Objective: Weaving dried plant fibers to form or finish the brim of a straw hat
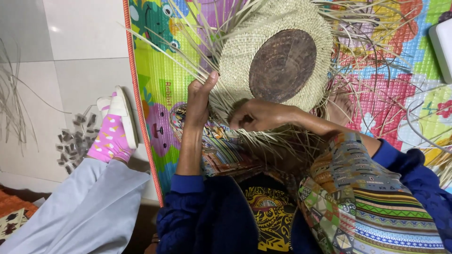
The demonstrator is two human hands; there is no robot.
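Two hands grasp a woven straw disc (275, 61): left grip (200, 101) pinches loose strands (188, 51), right grip (256, 115) clenches its edge, above a colourful play mat (160, 75); a pink-socked foot (113, 134) rests beside it.

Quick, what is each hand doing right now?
Left hand: closed on loose straw strands at the woven hat edge.
Right hand: closed, pinching the hat's near edge.

Bright, even indoor light; sharp; soft shadows.
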